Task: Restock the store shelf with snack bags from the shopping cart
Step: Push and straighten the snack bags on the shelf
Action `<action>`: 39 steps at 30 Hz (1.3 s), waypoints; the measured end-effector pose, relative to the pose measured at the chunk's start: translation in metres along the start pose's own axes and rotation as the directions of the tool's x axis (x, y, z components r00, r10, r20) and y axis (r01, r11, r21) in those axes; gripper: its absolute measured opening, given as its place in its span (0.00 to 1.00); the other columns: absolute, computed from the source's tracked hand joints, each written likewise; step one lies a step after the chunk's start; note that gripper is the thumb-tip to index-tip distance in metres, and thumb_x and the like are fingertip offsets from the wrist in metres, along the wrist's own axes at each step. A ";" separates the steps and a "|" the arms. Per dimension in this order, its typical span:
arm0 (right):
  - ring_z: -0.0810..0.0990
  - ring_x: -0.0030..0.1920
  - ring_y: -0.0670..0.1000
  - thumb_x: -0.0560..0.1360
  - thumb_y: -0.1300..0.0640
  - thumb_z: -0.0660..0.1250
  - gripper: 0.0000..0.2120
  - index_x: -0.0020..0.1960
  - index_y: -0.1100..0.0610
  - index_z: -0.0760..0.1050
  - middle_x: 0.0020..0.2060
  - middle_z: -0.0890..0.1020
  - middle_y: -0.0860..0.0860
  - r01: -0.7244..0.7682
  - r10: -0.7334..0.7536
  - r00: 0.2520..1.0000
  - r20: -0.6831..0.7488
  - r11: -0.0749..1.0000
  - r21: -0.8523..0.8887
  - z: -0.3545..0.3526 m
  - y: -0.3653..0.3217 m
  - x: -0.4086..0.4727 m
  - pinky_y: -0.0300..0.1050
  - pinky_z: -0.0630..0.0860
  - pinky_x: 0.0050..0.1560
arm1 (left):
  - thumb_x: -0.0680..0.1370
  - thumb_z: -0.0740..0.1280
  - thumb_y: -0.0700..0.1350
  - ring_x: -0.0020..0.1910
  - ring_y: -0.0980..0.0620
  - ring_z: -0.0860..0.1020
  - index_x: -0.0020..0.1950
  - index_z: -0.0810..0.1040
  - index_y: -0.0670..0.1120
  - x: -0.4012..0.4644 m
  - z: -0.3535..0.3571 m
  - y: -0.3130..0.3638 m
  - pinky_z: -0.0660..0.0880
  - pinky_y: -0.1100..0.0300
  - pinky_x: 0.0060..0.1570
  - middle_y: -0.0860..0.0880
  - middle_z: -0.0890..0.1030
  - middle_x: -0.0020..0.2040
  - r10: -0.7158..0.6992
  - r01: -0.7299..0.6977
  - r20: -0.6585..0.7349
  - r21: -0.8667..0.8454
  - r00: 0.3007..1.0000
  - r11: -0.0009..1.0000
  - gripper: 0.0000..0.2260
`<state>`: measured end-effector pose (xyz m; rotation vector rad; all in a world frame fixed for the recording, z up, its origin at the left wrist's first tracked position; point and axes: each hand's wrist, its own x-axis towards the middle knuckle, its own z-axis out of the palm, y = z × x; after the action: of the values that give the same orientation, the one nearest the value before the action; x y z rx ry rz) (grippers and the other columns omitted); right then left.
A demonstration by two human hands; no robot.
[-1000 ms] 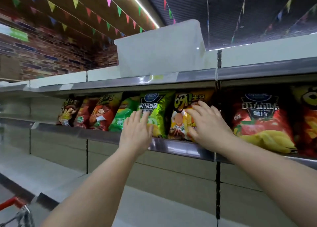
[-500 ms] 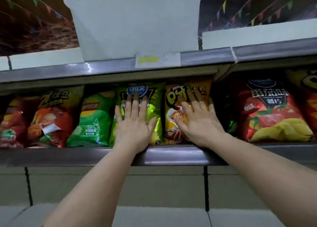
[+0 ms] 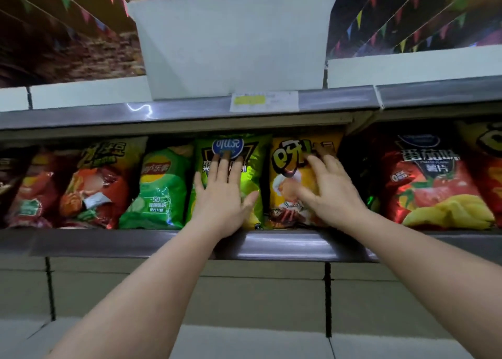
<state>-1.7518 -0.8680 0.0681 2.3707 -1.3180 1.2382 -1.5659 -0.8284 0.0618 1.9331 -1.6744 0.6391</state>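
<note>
Snack bags stand upright in a row on the store shelf (image 3: 285,246). My left hand (image 3: 222,198) lies flat, fingers straight, pressing the front of a lime-green bag (image 3: 252,168). My right hand (image 3: 330,193) presses a yellow-orange bag (image 3: 288,174) beside it, fingers spread over its upper right part. To the left stand a green chip bag (image 3: 157,193) and a red-and-yellow bag (image 3: 100,185). A red tomato chip bag (image 3: 432,187) stands to the right, across a dark gap. The shopping cart is out of view.
A white foam box (image 3: 233,41) sits on the top shelf above, with a price label (image 3: 263,101) on the rail below it. Pale panels close the shelf unit under the snack row. Coloured pennants hang from the ceiling.
The view has moved closer to the shelf and tilted up; the cart's red handle has left the frame. Both hands stay pressed on the same two bags.
</note>
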 end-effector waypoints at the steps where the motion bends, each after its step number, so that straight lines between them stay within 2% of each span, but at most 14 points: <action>1: 0.57 0.72 0.56 0.76 0.46 0.62 0.32 0.74 0.57 0.56 0.71 0.60 0.57 -0.067 0.076 0.994 -0.077 0.992 0.109 -0.001 0.000 -0.002 0.50 0.56 0.71 | 0.80 0.53 0.60 0.77 0.47 0.41 0.78 0.45 0.49 -0.002 -0.002 -0.001 0.41 0.45 0.73 0.46 0.44 0.79 -0.008 0.007 -0.026 -0.046 1.000 0.999 0.31; 3: 0.58 0.72 0.57 0.75 0.46 0.64 0.35 0.75 0.57 0.54 0.72 0.59 0.58 -0.229 0.280 0.952 -0.121 0.919 0.322 -0.001 0.002 -0.004 0.50 0.58 0.70 | 0.80 0.55 0.60 0.77 0.47 0.42 0.78 0.48 0.49 -0.007 -0.005 -0.003 0.43 0.46 0.73 0.45 0.46 0.79 -0.063 0.050 -0.089 -0.145 0.994 0.988 0.32; 6: 0.65 0.69 0.61 0.74 0.43 0.64 0.37 0.75 0.56 0.52 0.70 0.64 0.60 -0.417 0.450 0.891 0.068 0.749 0.515 0.005 0.007 -0.001 0.52 0.63 0.68 | 0.80 0.55 0.59 0.77 0.48 0.42 0.78 0.50 0.49 -0.014 -0.005 -0.006 0.42 0.48 0.74 0.44 0.46 0.79 -0.121 0.086 -0.181 -0.189 0.976 0.978 0.31; 10: 0.70 0.64 0.62 0.77 0.44 0.60 0.30 0.72 0.58 0.56 0.66 0.71 0.59 -0.467 0.441 0.880 0.176 0.735 0.491 0.007 0.009 0.003 0.55 0.68 0.65 | 0.80 0.47 0.60 0.77 0.49 0.41 0.78 0.49 0.50 -0.018 -0.005 0.001 0.38 0.53 0.73 0.46 0.46 0.79 0.008 -0.032 -0.226 -0.102 0.974 0.994 0.29; 12: 0.72 0.63 0.61 0.78 0.46 0.60 0.27 0.71 0.58 0.58 0.64 0.72 0.59 -0.467 0.430 0.882 0.191 0.749 0.471 0.003 0.012 0.005 0.54 0.69 0.63 | 0.81 0.48 0.59 0.77 0.50 0.40 0.78 0.47 0.51 -0.018 -0.001 0.010 0.37 0.53 0.73 0.47 0.45 0.79 0.055 -0.074 -0.204 -0.088 0.977 0.993 0.28; 14: 0.73 0.62 0.61 0.78 0.46 0.61 0.27 0.71 0.59 0.60 0.63 0.73 0.59 -0.466 0.414 0.884 0.216 0.748 0.473 -0.004 0.014 0.005 0.53 0.70 0.63 | 0.81 0.52 0.57 0.77 0.49 0.40 0.78 0.47 0.51 -0.017 0.000 0.012 0.38 0.50 0.73 0.47 0.44 0.79 -0.019 -0.007 -0.190 -0.135 0.982 0.991 0.28; 18: 0.75 0.60 0.59 0.78 0.47 0.61 0.24 0.69 0.57 0.62 0.61 0.75 0.57 -0.460 0.371 0.888 0.273 0.728 0.508 -0.012 0.017 0.005 0.57 0.71 0.63 | 0.80 0.52 0.61 0.77 0.46 0.39 0.78 0.43 0.50 -0.014 0.004 -0.002 0.41 0.46 0.73 0.44 0.42 0.79 -0.177 0.150 -0.101 -0.224 0.979 0.963 0.32; 22: 0.74 0.61 0.59 0.78 0.44 0.57 0.24 0.69 0.54 0.61 0.62 0.75 0.57 -0.472 0.362 0.881 0.305 0.716 0.514 -0.004 0.013 0.003 0.57 0.70 0.64 | 0.80 0.49 0.61 0.77 0.44 0.38 0.78 0.39 0.49 -0.012 0.010 -0.002 0.42 0.45 0.73 0.43 0.40 0.78 -0.179 0.172 -0.007 -0.234 0.984 0.957 0.33; 25: 0.68 0.67 0.59 0.78 0.40 0.53 0.31 0.76 0.53 0.52 0.69 0.68 0.56 -0.498 0.359 0.865 0.349 0.692 0.522 0.003 0.008 0.002 0.53 0.65 0.68 | 0.80 0.48 0.61 0.77 0.46 0.38 0.78 0.41 0.50 -0.012 0.005 -0.005 0.41 0.45 0.73 0.44 0.41 0.79 -0.168 0.161 0.000 -0.291 0.986 0.943 0.31; 28: 0.60 0.72 0.60 0.78 0.39 0.52 0.34 0.77 0.54 0.47 0.74 0.59 0.57 -0.489 0.456 0.864 0.213 0.662 0.568 0.004 0.004 0.004 0.54 0.59 0.69 | 0.81 0.50 0.59 0.77 0.48 0.42 0.78 0.48 0.49 -0.015 0.003 -0.015 0.42 0.47 0.73 0.46 0.46 0.79 -0.286 0.207 -0.131 -0.424 0.949 0.882 0.29; 31: 0.59 0.73 0.61 0.79 0.40 0.52 0.33 0.76 0.57 0.49 0.74 0.59 0.59 -0.473 0.577 0.817 0.000 0.670 0.571 0.005 0.000 0.006 0.56 0.58 0.69 | 0.81 0.53 0.58 0.77 0.45 0.46 0.78 0.51 0.47 -0.015 0.003 -0.037 0.45 0.46 0.73 0.43 0.50 0.78 -0.518 0.390 -0.167 -0.479 0.839 0.786 0.29; 33: 0.58 0.73 0.61 0.79 0.42 0.53 0.32 0.76 0.58 0.50 0.74 0.58 0.60 -0.475 0.597 0.800 -0.055 0.687 0.550 0.007 -0.003 0.007 0.58 0.58 0.70 | 0.81 0.53 0.58 0.77 0.44 0.46 0.78 0.50 0.47 -0.014 -0.001 -0.058 0.45 0.45 0.73 0.42 0.50 0.78 -0.596 0.491 -0.130 -0.443 0.792 0.750 0.30; 35: 0.58 0.73 0.61 0.79 0.43 0.53 0.31 0.76 0.57 0.50 0.74 0.58 0.60 -0.472 0.584 0.810 -0.049 0.700 0.537 0.011 -0.007 0.009 0.59 0.57 0.71 | 0.80 0.51 0.60 0.77 0.44 0.45 0.78 0.48 0.47 -0.011 -0.006 -0.076 0.45 0.45 0.73 0.42 0.48 0.78 -0.606 0.536 -0.056 -0.406 0.794 0.740 0.31; 39: 0.61 0.71 0.63 0.79 0.40 0.50 0.32 0.77 0.56 0.47 0.73 0.61 0.60 -0.494 0.504 0.853 0.137 0.692 0.526 0.018 -0.019 0.010 0.54 0.60 0.68 | 0.80 0.48 0.62 0.77 0.44 0.46 0.78 0.43 0.47 -0.014 0.000 -0.086 0.45 0.47 0.73 0.42 0.47 0.79 -0.545 0.559 0.139 -0.308 0.827 0.770 0.33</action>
<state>-1.7241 -0.8712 0.0681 2.3856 -1.9063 2.0287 -1.4823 -0.8078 0.0473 2.0387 -1.0447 0.0696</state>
